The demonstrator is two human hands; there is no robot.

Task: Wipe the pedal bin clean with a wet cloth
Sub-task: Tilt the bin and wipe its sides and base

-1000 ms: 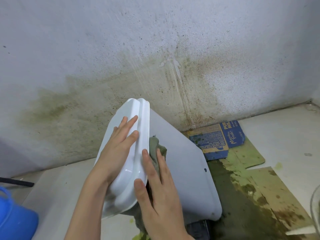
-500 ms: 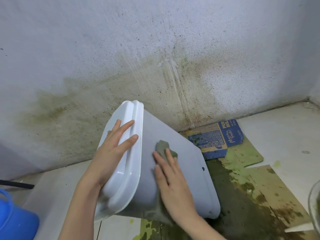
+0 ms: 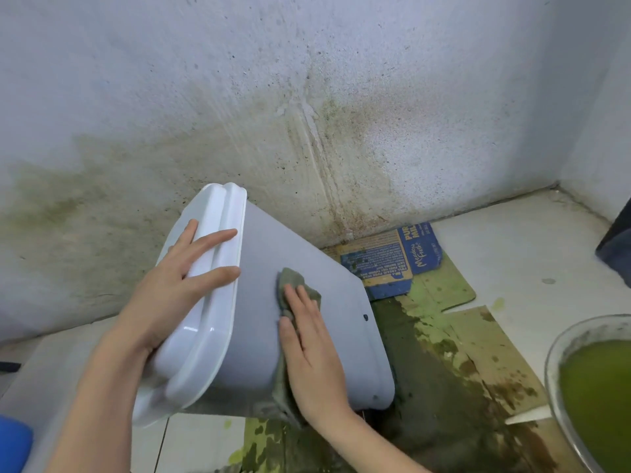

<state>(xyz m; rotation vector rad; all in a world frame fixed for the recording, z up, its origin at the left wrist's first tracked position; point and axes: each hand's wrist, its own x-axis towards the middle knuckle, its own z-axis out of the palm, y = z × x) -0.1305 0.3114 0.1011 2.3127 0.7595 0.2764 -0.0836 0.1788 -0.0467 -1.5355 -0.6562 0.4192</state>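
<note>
From the head camera, the pedal bin is tipped over toward me, its base down on the stained cardboard by the wall and its white lid facing up and to my left. My left hand lies flat on that lid, fingers straight and spread across its raised ridge, steadying it (nothing curled round anything). My right hand is laid flat on the bin's grey side, fingers straight and close together, pressing the grey-green cloth against the plastic; the cloth's bunched end sticks out beyond my fingertips and a tail of it hangs down past my wrist along the bin's lower edge.

The wall behind is mottled with greenish-brown staining. A flattened blue milk carton lies on the cardboard just beyond the bin. At the right edge stands a bowl of green liquid, and a blue object shows at the lower left corner, too cropped to name.
</note>
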